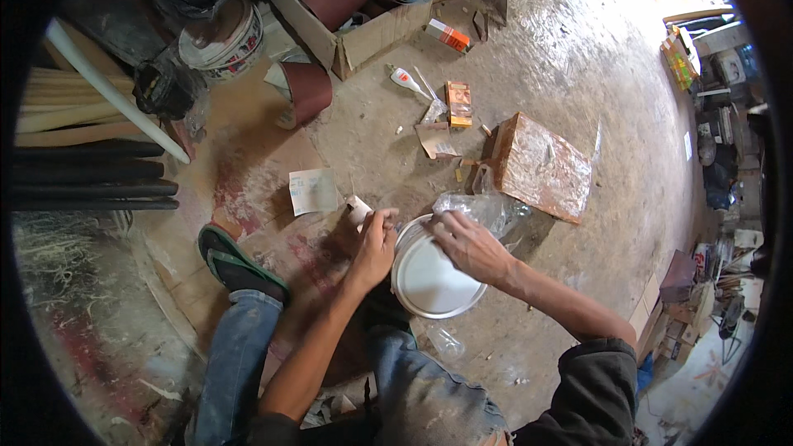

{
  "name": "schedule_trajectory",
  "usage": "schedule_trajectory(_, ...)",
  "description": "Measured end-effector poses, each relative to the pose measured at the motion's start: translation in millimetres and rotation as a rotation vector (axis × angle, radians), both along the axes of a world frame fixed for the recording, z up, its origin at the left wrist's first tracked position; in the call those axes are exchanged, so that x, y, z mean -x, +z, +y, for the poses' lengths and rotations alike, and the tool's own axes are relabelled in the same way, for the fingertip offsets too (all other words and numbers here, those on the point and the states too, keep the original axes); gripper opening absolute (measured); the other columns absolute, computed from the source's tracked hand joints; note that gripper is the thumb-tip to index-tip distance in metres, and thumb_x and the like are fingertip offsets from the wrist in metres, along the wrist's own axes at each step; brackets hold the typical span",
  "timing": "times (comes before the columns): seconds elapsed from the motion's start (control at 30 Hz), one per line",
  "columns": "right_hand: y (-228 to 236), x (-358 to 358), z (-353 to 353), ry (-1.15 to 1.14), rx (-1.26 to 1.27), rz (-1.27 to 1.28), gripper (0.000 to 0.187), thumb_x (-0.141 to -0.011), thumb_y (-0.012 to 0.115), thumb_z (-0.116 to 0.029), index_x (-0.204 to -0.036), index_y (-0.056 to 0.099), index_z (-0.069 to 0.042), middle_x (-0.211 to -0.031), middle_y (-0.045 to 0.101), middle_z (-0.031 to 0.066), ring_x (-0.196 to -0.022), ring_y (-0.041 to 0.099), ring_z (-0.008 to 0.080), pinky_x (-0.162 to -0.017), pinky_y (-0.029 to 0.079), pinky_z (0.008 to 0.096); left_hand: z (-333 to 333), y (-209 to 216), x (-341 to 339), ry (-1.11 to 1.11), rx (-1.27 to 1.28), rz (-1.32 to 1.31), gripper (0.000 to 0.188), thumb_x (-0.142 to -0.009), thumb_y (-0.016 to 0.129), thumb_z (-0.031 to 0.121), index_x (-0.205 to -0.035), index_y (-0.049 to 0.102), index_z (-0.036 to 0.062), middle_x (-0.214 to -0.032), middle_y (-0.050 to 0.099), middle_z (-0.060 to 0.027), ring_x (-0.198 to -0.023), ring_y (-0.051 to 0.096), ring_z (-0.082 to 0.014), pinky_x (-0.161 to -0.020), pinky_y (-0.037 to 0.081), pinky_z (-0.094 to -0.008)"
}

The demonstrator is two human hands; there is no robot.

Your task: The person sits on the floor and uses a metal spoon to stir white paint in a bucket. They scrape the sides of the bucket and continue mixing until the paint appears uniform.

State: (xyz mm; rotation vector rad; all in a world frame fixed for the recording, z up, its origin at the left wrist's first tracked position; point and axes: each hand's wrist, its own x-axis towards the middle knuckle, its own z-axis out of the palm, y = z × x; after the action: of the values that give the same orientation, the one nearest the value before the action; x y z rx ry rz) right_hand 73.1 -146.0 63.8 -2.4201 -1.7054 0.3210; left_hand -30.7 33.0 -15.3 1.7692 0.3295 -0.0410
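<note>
A round white plastic lid or bucket top [429,277] lies in front of me between my knees. My left hand [377,249] is closed in a pinch just beyond its left edge; what the fingers hold is too small to make out. Past those fingertips is a small off-white rolled piece [358,211]. Over the far right part of the lid, my right hand [471,246] has its fingers bent down and drawn together, hiding whatever is under them. Crumpled clear plastic [487,213] lies just beyond the right hand.
A dusty reddish block [545,167] sits beyond the plastic. Farther off are an orange-yellow box [459,104], a white squeeze bottle [405,79] and an orange-white box [448,35]. A paper piece [313,192] lies left. A wooden crate [359,48] holds sandpaper rolls.
</note>
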Motion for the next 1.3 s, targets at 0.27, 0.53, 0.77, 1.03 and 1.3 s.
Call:
schedule_trajectory(0.27,-3,-1,9,0.295,0.117,-0.168,0.039,-0.079,0.057,-0.011,-0.114,0.058,0.006,-0.102,0.056,0.0107,-0.097,0.057,0.0215,-0.088,0.050,0.0313,1,-65,-45,-0.459,-0.003,0.086,0.026,-0.089,0.052,0.007,-0.113,0.064,0.0036,-0.104,0.063,-0.0166,-0.100,0.060,-0.0283,-0.089,0.046,-0.0359)
schedule_trajectory(0.53,10,-9,17,0.365,0.195,-0.305,0.031,-0.081,0.056,-0.014,-0.104,0.056,0.006,-0.098,0.056,0.0116,-0.096,0.054,0.0206,-0.084,0.046,0.0296,1,-62,-41,-0.409,-0.066,-0.042,0.023,-0.088,0.050,0.007,-0.108,0.060,0.0016,-0.100,0.060,-0.0205,-0.099,0.058,-0.0379,-0.086,0.046,-0.0398)
schedule_trajectory(0.77,21,-27,25,0.304,0.219,0.168,0.037,-0.088,0.059,-0.017,-0.108,0.048,0.012,-0.104,0.056,0.0201,-0.101,0.053,0.0328,-0.088,0.044,0.0383,-4,-62,-46,-0.396,-0.025,-0.016,0.020,-0.087,0.051,0.006,-0.104,0.060,0.0006,-0.100,0.061,-0.0214,-0.097,0.058,-0.0403,-0.083,0.047,-0.0416)
schedule_trajectory(1.03,43,-24,26,0.222,0.339,0.397,0.040,-0.084,0.062,-0.013,-0.112,0.046,0.009,-0.106,0.055,0.0199,-0.107,0.054,0.0317,-0.095,0.042,0.0392,-8,-71,-45,-0.398,0.007,-0.032,0.022,-0.088,0.049,0.007,-0.105,0.063,0.0030,-0.099,0.062,-0.0209,-0.097,0.059,-0.0383,-0.085,0.047,-0.0411)
schedule_trajectory(1.3,82,-2,7,0.261,0.336,0.194,0.037,-0.079,0.062,-0.010,-0.109,0.047,0.006,-0.106,0.058,0.0157,-0.104,0.056,0.0276,-0.095,0.045,0.0342,-8,-59,-49,-0.396,-0.075,0.031,0.020,-0.088,0.050,0.009,-0.101,0.064,0.0042,-0.100,0.063,-0.0212,-0.096,0.060,-0.0392,-0.084,0.048,-0.0436)
